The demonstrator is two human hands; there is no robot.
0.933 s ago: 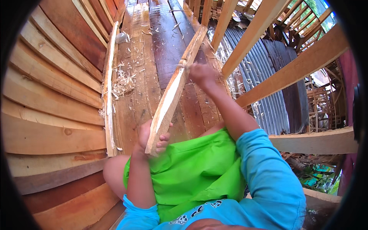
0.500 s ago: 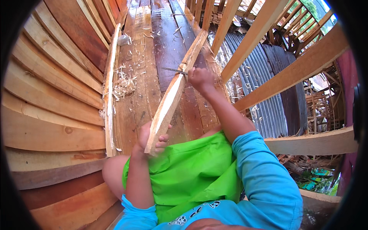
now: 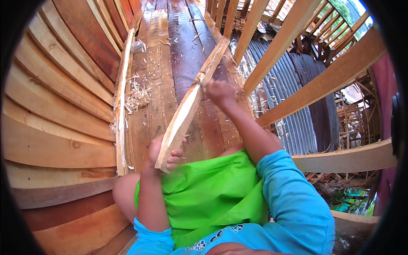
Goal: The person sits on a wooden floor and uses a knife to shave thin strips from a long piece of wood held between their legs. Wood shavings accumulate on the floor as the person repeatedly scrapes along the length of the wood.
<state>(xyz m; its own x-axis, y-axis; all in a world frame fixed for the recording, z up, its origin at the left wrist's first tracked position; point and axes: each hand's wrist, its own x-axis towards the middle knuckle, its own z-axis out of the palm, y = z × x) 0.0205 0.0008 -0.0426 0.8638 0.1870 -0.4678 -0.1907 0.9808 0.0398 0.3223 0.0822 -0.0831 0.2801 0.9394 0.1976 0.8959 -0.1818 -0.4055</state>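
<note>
The pale-streaked wooden bar (image 3: 189, 102) slants — a blurred blade (image 3: 199, 83) across it.

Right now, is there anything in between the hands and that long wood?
Nothing visible comes between the left hand and the long wood; that hand grips its near end. Only the blurry knife that the right hand holds is between that hand and the wood.

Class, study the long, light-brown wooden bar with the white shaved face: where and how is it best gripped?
The bar is probably best gripped at its near end, from the left and below, where the bare left hand wraps it. The bar slants away from the body, so that end lies closest; the thin grey knife crosses farther up.
</note>
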